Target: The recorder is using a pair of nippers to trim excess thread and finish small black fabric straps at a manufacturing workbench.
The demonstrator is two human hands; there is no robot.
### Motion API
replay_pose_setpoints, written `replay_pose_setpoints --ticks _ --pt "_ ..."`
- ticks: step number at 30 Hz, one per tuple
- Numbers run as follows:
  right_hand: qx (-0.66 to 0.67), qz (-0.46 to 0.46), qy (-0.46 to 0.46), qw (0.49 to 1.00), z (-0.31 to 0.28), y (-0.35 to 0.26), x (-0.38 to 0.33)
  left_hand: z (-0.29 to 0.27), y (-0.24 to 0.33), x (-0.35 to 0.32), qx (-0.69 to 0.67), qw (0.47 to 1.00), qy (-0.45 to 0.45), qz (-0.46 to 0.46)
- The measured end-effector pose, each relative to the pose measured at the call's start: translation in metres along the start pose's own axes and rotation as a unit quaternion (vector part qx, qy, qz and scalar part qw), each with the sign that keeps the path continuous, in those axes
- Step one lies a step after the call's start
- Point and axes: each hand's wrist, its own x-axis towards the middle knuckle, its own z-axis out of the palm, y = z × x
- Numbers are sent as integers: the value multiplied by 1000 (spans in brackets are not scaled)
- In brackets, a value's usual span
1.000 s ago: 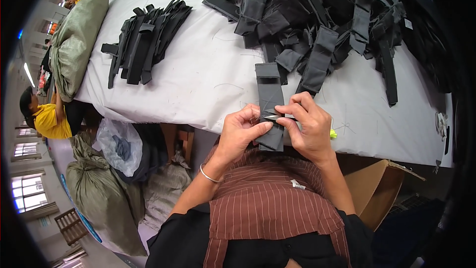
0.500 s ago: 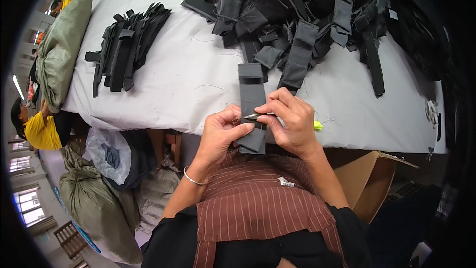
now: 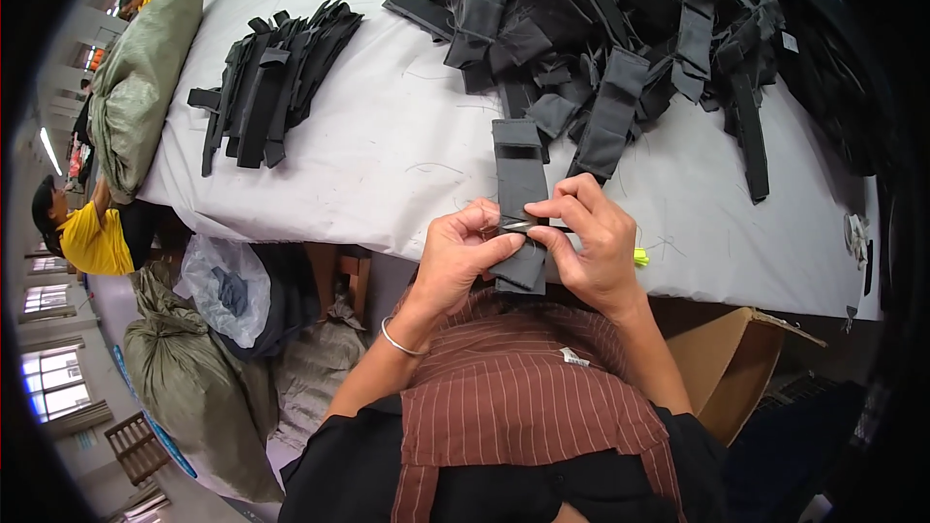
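A dark grey fabric strip (image 3: pixel 519 174), layered and with crosswise folds, lies over the table's front edge close to my body. My left hand (image 3: pixel 463 257) is closed on its left side, thumb pressing on top near the lower end. Between the thumb and fingers of my right hand (image 3: pixel 596 244) is a slim pointed metal tool (image 3: pixel 517 227), its silvery tip laid across the strip at a fold. The tool's other end is mostly hidden by my fingers. Beyond my hands spreads a loose heap of similar dark strips (image 3: pixel 618 97).
A tidier bundle of strips (image 3: pixel 276 97) lies left on the white-covered table (image 3: pixel 387 136). Something yellow-green (image 3: pixel 641 257) sits beside my right hand. An open cardboard box (image 3: pixel 712 353) stands below right. Sacks (image 3: pixel 189 378) and a person in yellow (image 3: pixel 95 240) are left.
The whole view has shifted, so the table and hands appear farther right. Both hands keep their hold on the strip and the tool, with the tip still at the fold.
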Motion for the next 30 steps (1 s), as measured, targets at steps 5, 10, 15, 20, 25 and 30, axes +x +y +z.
replay_pose_setpoints --ticks 5,10,15,20,25,30 --pt "-22 -12 21 999 8 2 -3 -2 -4 2 -5 1000 11 6" --pt "-31 -11 25 999 6 8 -3 -3 -3 -1 -33 999 13 -34" --pt "90 89 45 991 1 3 1 1 2 -2 -43 998 10 -38" --pt "90 90 -3 992 8 -10 10 -6 -14 4 142 983 -16 119" --pt "113 81 -34 990 25 1 9 -2 -17 2 170 981 9 95" --pt "140 87 -8 986 16 7 3 -5 -12 1 51 996 35 58"
